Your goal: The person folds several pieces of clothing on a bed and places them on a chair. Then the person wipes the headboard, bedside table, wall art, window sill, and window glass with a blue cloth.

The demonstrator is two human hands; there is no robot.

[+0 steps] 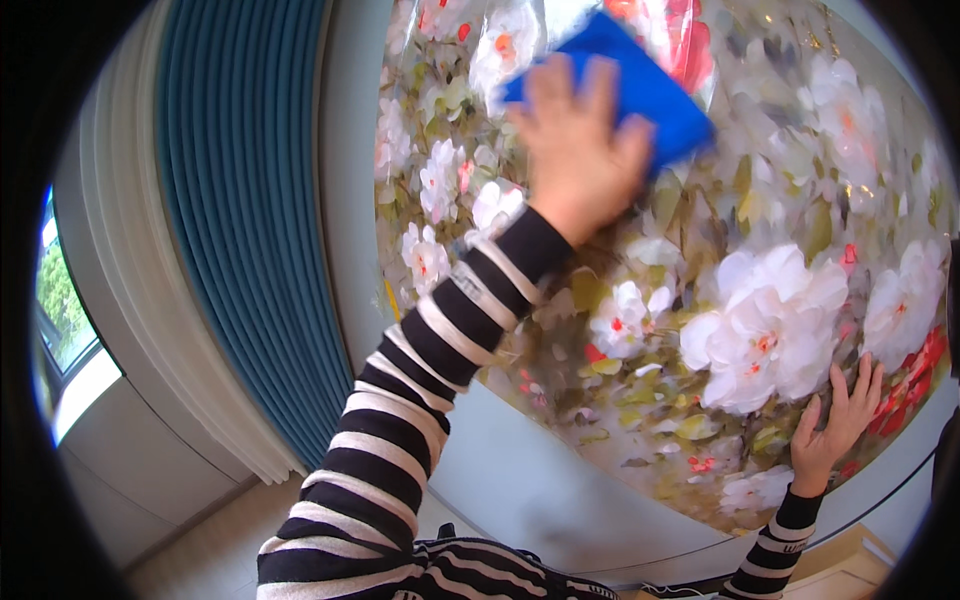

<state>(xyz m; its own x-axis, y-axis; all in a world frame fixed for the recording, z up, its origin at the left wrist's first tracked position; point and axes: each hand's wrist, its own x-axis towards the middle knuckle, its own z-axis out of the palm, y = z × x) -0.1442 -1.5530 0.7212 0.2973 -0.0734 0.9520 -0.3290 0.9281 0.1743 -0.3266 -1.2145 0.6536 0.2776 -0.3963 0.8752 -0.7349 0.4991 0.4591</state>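
A large floral painting with white and red blossoms hangs on the wall before me, its surface glossy with bright reflections near the top. My left hand, slightly blurred, presses a folded blue cloth against the upper part of the picture with fingers spread. Low on the right side, my right hand rests against the painting, fingers apart and holding nothing. Both arms wear black-and-white striped sleeves.
To the left hang a pleated blue curtain and a cream sheer curtain, beside a window. Pale wall borders the painting. A light wooden piece of furniture stands at lower right, with a dark cable near it.
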